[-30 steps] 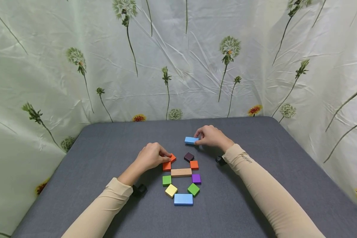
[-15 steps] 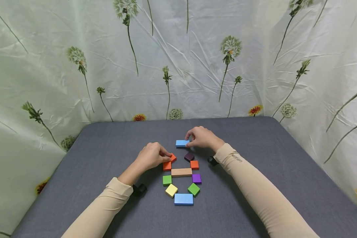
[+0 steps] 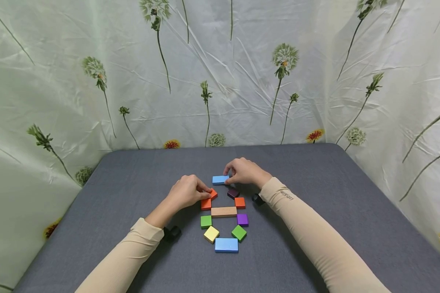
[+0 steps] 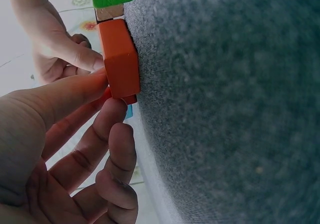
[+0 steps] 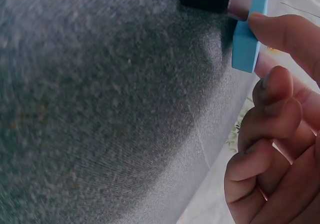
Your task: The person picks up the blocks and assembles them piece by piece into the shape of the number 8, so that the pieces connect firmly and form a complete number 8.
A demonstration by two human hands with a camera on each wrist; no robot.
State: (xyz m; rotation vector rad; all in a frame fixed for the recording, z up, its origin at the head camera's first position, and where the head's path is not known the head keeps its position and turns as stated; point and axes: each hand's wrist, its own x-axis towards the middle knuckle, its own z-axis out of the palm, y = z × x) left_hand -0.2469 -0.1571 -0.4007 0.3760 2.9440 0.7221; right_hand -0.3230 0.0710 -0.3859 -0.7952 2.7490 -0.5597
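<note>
My right hand (image 3: 245,171) pinches the right end of a light blue rectangular block (image 3: 219,180) between thumb and fingertip, beyond the dark purple block (image 3: 233,193). The right wrist view shows the same blue block (image 5: 245,49) at the table surface. My left hand (image 3: 186,191) holds a turned orange-red block (image 3: 214,194) with thumb and index finger. Close beneath that hand lies a square orange block (image 3: 205,204), which shows large as an orange block (image 4: 120,59) in the left wrist view, partly covering the fingertips' hold.
A wooden bar (image 3: 223,212) lies between two rows of blocks. Nearer are a green block (image 3: 206,221), a purple block (image 3: 242,220), a yellow block (image 3: 211,235), a second green block (image 3: 239,233) and a blue block (image 3: 226,245). At right sits an orange block (image 3: 239,203).
My right hand has brought the light blue block leftward and slightly nearer, above the gap between the turned orange-red and dark purple blocks. The left hand has stayed in place.
</note>
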